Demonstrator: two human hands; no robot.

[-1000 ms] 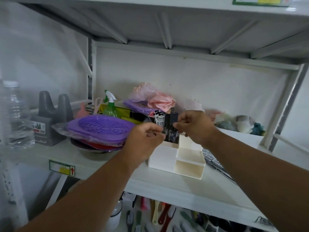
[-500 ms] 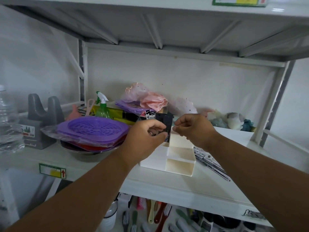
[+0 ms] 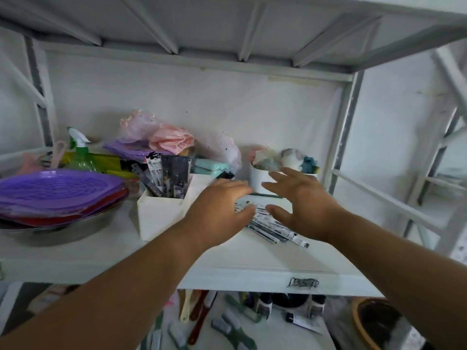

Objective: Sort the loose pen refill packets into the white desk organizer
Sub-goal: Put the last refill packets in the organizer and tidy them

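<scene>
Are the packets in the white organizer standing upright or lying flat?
Upright: the packets stick up out of the white organizer, leaning slightly.

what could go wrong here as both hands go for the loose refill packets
The loose packets lie fanned near the shelf edge; a sweep by the left hand or right hand might push some off. The right hand's fingers are close to the white cup and could knock it. The left forearm covers the white organizer and may nudge it.

Two hands [image 3: 219,210] [image 3: 300,205], one white organizer [image 3: 156,215], one spray bottle [image 3: 80,155].
</scene>
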